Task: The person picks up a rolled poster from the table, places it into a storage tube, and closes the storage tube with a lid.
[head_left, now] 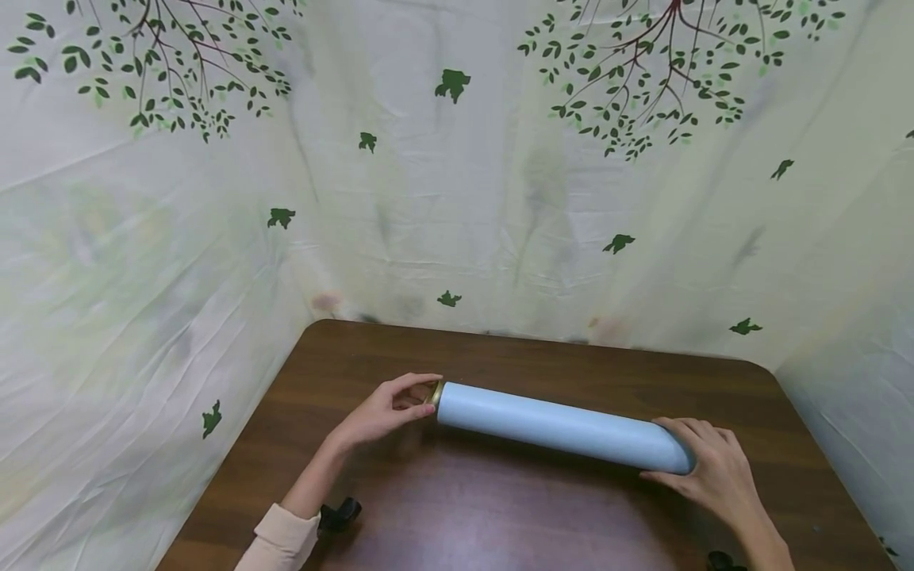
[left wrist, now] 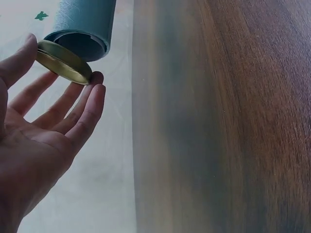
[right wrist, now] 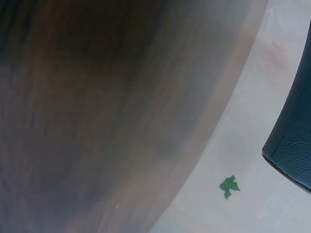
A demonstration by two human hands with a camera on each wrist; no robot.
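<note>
I see my left hand (head_left: 385, 412) pinching a gold lid (left wrist: 63, 61) at the tube's (head_left: 564, 428) left end; my right hand (head_left: 710, 468) cups its right end on the counter (head_left: 500, 515).

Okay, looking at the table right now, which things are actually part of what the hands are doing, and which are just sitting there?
In use:
- light blue tube, lying on the table
- gold cap, pinched by the left hand at the tube's open end
- right hand, wrapped round the tube's other end

Just there:
- wooden table
- leaf-print backdrop
</note>
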